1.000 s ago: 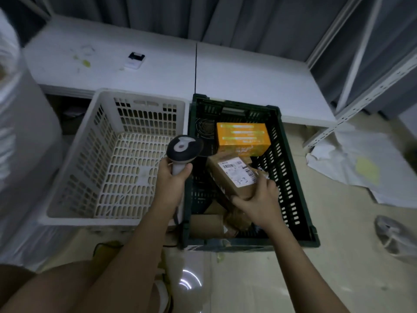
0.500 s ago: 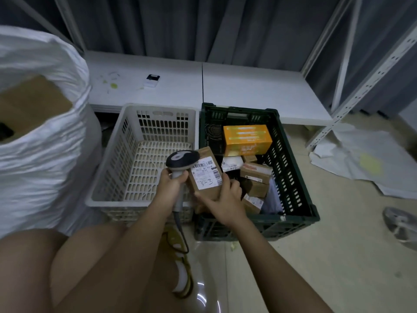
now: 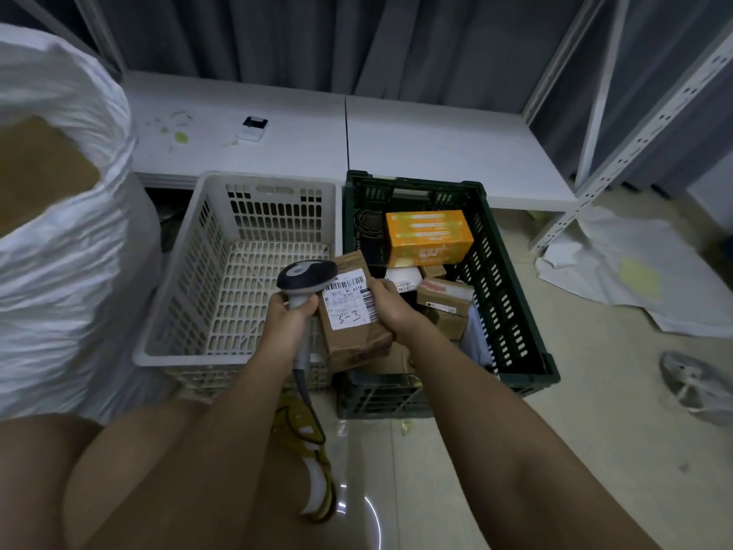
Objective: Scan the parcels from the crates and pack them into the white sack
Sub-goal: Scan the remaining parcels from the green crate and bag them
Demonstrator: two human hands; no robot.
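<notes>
Left hand [image 3: 289, 317]: grips grey handheld barcode scanner [image 3: 305, 276] | Right hand [image 3: 390, 307]: holds brown cardboard parcel with white label [image 3: 351, 315], over the seam between white plastic crate [image 3: 238, 271] and dark green crate [image 3: 511, 295] | White woven sack [image 3: 59, 240]: far left, open

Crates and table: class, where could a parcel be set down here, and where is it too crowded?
Free: the white crate, its slatted floor bare, and the white table behind the crates, right of the small device. Crowded: the green crate, holding the orange box and brown parcels.
</notes>
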